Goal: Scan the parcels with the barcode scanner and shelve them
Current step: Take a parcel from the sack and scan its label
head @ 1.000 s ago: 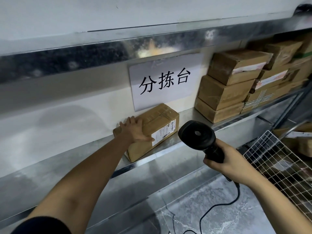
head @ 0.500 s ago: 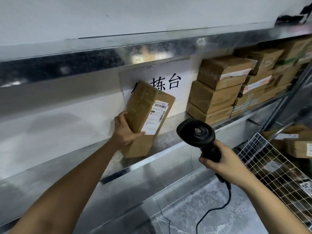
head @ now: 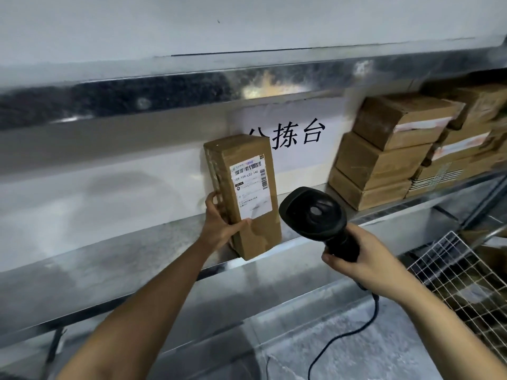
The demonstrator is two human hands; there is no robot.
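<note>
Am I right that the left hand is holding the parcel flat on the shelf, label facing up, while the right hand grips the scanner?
Not flat: the head view shows the left hand holding the parcel upright on end on the shelf, label facing the camera. The right hand does grip the scanner.

A parcel [head: 248, 196] stands upright on the shelf [head: 137, 250], before a paper sign [head: 299, 133]; to its right sits a stack of parcels [head: 384, 152]; the scanner [head: 315, 212] is before them; a wire basket [head: 463, 272] lies lower right.

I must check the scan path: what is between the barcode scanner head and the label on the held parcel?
Nothing: in the head view the gap from barcode scanner to label on the parcel is bare.
</note>
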